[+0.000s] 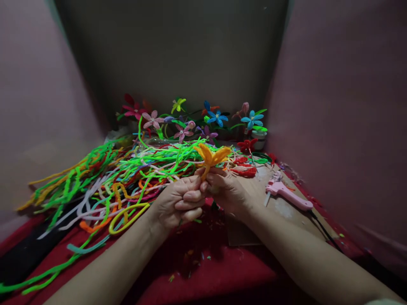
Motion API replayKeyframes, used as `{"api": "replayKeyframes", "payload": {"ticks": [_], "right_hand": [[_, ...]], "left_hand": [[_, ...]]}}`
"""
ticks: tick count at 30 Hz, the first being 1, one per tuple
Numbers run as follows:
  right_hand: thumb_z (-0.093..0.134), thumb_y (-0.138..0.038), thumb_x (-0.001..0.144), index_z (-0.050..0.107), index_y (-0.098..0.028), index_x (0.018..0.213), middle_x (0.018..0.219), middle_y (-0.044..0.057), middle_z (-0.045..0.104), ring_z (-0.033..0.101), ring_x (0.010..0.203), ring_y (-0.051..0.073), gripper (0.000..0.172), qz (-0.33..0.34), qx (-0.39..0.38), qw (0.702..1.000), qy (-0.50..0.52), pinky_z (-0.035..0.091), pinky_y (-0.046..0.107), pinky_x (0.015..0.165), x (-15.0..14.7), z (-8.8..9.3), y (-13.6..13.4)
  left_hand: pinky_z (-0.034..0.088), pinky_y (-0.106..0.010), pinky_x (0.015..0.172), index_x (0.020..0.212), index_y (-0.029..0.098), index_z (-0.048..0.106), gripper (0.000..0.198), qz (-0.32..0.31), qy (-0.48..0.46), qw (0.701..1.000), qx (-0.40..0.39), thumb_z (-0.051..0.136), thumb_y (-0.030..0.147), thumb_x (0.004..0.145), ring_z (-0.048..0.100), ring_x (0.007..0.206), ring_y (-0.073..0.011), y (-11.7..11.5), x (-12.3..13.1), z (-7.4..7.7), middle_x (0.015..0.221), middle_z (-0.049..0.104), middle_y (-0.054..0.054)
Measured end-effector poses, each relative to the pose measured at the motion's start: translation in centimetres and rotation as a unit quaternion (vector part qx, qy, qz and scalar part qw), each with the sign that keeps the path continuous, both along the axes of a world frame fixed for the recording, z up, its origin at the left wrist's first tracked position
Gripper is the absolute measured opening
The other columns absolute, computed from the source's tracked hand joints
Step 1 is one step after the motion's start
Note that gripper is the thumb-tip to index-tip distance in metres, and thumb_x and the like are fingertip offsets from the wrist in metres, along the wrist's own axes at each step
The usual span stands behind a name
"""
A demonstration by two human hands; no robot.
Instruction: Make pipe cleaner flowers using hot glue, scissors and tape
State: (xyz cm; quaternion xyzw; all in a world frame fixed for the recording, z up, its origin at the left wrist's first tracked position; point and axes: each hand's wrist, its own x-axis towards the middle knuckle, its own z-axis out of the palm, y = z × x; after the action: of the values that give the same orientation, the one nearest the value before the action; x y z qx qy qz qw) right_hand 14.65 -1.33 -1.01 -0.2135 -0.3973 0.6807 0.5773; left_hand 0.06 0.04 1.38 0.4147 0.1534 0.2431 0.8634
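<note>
Head view: the stem of the orange flower (211, 156) is hidden where the two hands meet, and both forearms are cut off by the near edge. The scene is dim, so small scraps on the red cloth (222, 271) are hard to make out.

The flower is made of fuzzy orange pipe cleaner, with looped petals spreading left and right from a pinched centre. It is held up in the middle of the scene, above the cloth and in front of the pile of coloured pipe cleaners (104, 182). Its long axis runs near to far, with the petals at the far, upper end.

The left hand (179, 203) is curled tight and the right hand (227, 190) presses against it, fingertips of both closed on the flower's base. A pink glue gun (288, 195) lies on cardboard (254, 186) to the right, and finished flowers (190, 123) stand far behind.
</note>
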Motion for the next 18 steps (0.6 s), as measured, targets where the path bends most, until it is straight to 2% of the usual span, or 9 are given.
{"api": "replayKeyframes", "payload": {"ticks": [3, 5, 6, 7, 9, 11, 13, 16, 18], "right_hand": [[0.076, -0.028, 0.062, 0.072, -0.018, 0.079, 0.061, -0.002, 0.063, 0.05, 0.055, 0.008, 0.02, -0.028, 0.0, 1.0, 0.015, 0.039, 0.02, 0.053, 0.0, -0.3, 0.5], [0.078, -0.024, 0.06, 0.072, -0.017, 0.076, 0.062, -0.003, 0.063, 0.047, 0.054, 0.006, 0.018, -0.062, -0.006, 0.998, 0.027, 0.035, 0.018, 0.048, -0.2, -0.6, 0.7], [0.078, -0.022, 0.059, 0.072, -0.017, 0.075, 0.063, -0.003, 0.063, 0.046, 0.053, 0.006, 0.018, -0.082, -0.011, 0.996, 0.032, 0.033, 0.018, 0.046, -0.3, -0.7, 0.7], [0.079, -0.02, 0.057, 0.072, -0.017, 0.073, 0.063, -0.003, 0.063, 0.046, 0.053, 0.006, 0.018, -0.1, -0.017, 0.994, 0.037, 0.032, 0.017, 0.045, -0.4, -0.7, 0.7], [0.08, -0.018, 0.054, 0.072, -0.018, 0.072, 0.063, -0.004, 0.064, 0.046, 0.052, 0.006, 0.019, -0.129, -0.035, 0.99, 0.045, 0.031, 0.017, 0.044, -0.6, -0.8, 0.6], [0.08, -0.017, 0.052, 0.073, -0.018, 0.073, 0.063, -0.004, 0.064, 0.047, 0.052, 0.006, 0.022, -0.141, -0.052, 0.987, 0.05, 0.031, 0.017, 0.043, -0.8, -0.6, 0.4], [0.081, -0.018, 0.051, 0.073, -0.018, 0.074, 0.065, -0.003, 0.065, 0.048, 0.052, 0.006, 0.024, -0.141, -0.062, 0.987, 0.046, 0.032, 0.018, 0.043, -0.9, -0.4, 0.3], [0.082, -0.019, 0.049, 0.073, -0.018, 0.075, 0.063, -0.003, 0.064, 0.048, 0.054, 0.007, 0.028, -0.143, -0.064, 0.987, 0.038, 0.032, 0.019, 0.043, -0.9, -0.2, 0.2], [0.083, -0.022, 0.048, 0.073, -0.018, 0.072, 0.059, -0.004, 0.06, 0.046, 0.052, 0.007, 0.027, -0.145, -0.066, 0.987, 0.03, 0.03, 0.019, 0.042, -0.9, -0.2, 0.2]], "left_hand": [[0.021, -0.013, 0.032, 0.078, 0.014, 0.057, 0.016, 0.045, 0.062, 0.995, 0.069, 0.05, 0.025, 0.087, 0.008, 0.033, -0.0012, 0.1, 0.2, 0.2, 0.047, 0.026, 0.011], [0.024, -0.015, 0.034, 0.075, 0.015, 0.055, 0.022, 0.121, 0.149, 0.964, 0.184, 0.051, 0.034, 0.087, 0.021, 0.034, -0.0028, 0.2, 0.4, 0.3, 0.049, 0.035, 0.009], [0.027, -0.016, 0.037, 0.073, 0.016, 0.054, 0.024, 0.174, 0.2, 0.928, 0.261, 0.052, 0.036, 0.086, 0.03, 0.037, -0.0044, 0.1, 0.5, 0.2, 0.051, 0.04, 0.007], [0.03, -0.018, 0.04, 0.073, 0.017, 0.054, 0.023, 0.232, 0.248, 0.875, 0.345, 0.053, 0.036, 0.085, 0.038, 0.041, -0.0064, 0.1, 0.6, 0.0, 0.054, 0.046, 0.005], [0.037, -0.022, 0.051, 0.078, 0.018, 0.057, 0.016, 0.324, 0.318, 0.736, 0.502, 0.054, 0.032, 0.085, 0.05, 0.054, -0.0108, 0.0, 0.8, -0.6, 0.064, 0.055, 0.001], [0.039, -0.025, 0.059, 0.085, 0.018, 0.059, 0.012, 0.36, 0.347, 0.615, 0.61, 0.052, 0.027, 0.086, 0.056, 0.062, -0.0138, 0.0, 0.8, -1.3, 0.071, 0.06, -0.001], [0.038, -0.026, 0.06, 0.085, 0.017, 0.059, 0.014, 0.359, 0.357, 0.548, 0.666, 0.048, 0.025, 0.088, 0.057, 0.063, -0.0147, 0.1, 0.8, -2.0, 0.071, 0.06, -0.002], [0.037, -0.026, 0.058, 0.081, 0.017, 0.058, 0.018, 0.357, 0.359, 0.522, 0.686, 0.044, 0.024, 0.089, 0.056, 0.06, -0.0148, 0.4, 0.6, -2.5, 0.068, 0.058, -0.002], [0.037, -0.025, 0.058, 0.079, 0.017, 0.058, 0.018, 0.357, 0.358, 0.545, 0.669, 0.044, 0.024, 0.089, 0.054, 0.059, -0.0142, 0.5, 0.6, -2.4, 0.065, 0.056, -0.001]]}}
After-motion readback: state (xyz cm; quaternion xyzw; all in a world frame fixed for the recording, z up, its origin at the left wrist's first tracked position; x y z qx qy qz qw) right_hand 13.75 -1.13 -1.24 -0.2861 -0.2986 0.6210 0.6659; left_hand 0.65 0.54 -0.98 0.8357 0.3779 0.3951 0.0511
